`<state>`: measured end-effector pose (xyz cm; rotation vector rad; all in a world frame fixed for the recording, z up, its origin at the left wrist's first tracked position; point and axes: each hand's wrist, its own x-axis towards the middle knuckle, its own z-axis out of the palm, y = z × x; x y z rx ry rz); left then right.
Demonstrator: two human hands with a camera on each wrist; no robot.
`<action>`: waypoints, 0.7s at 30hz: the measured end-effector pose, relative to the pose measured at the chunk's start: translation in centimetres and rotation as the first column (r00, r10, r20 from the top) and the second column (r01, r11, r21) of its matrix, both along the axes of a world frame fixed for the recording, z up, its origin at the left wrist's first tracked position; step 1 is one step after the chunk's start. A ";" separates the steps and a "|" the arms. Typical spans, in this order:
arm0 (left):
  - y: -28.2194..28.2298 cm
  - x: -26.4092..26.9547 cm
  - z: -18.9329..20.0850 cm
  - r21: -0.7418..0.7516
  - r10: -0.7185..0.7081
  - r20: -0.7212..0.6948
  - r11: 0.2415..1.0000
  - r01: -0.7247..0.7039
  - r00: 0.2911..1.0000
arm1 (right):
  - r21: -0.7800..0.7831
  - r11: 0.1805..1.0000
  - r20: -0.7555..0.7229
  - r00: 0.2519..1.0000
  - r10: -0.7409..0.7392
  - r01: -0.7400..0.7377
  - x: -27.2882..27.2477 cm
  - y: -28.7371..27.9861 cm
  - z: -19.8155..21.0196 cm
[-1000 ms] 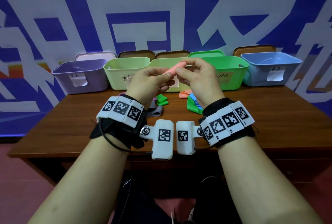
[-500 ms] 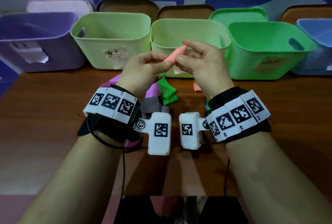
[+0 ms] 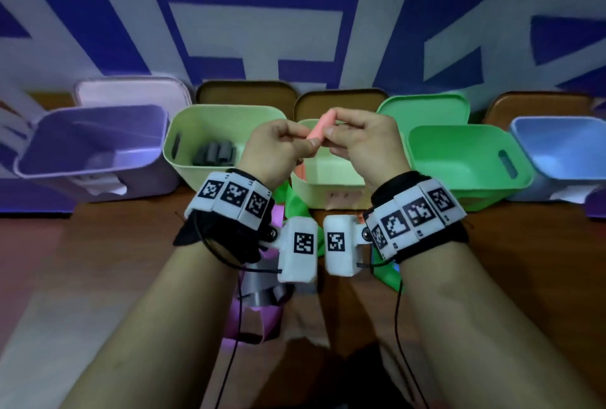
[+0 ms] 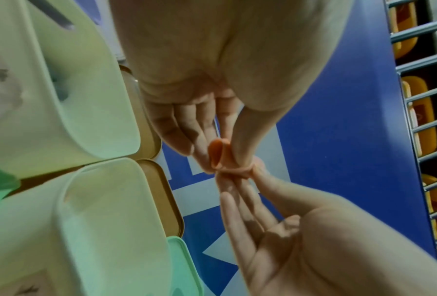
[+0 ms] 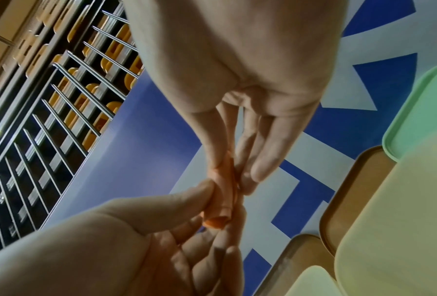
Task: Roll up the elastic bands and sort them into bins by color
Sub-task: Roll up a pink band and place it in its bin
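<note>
Five open bins line the table's (image 3: 524, 261) far edge, side by side: purple bin (image 3: 95, 143), gray-roll bin (image 3: 210, 133), middle bin (image 3: 328, 172), green bin (image 3: 459, 159), blue bin (image 3: 564, 146). Loose bands (image 3: 262, 297) clutter the table under the wrists. Bare wood lies left and right.

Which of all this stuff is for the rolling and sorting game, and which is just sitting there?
For the job:
- orange band, pinched by left hand and right hand
- yellow bin below it
- loose bands on the table
- light green bin holding grey rolls
- purple bin, green bin, blue bin

Just there:
- lids behind the bins
- blue wall
</note>
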<state>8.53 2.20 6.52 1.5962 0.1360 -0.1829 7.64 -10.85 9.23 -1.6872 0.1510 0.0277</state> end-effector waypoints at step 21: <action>-5.0 4.0 3.0 -0.021 0.045 -0.120 0.999 -0.048 0.992 | -0.024 1.000 -0.028 1.000 0.005 -0.006 5.5 -5.3 2.3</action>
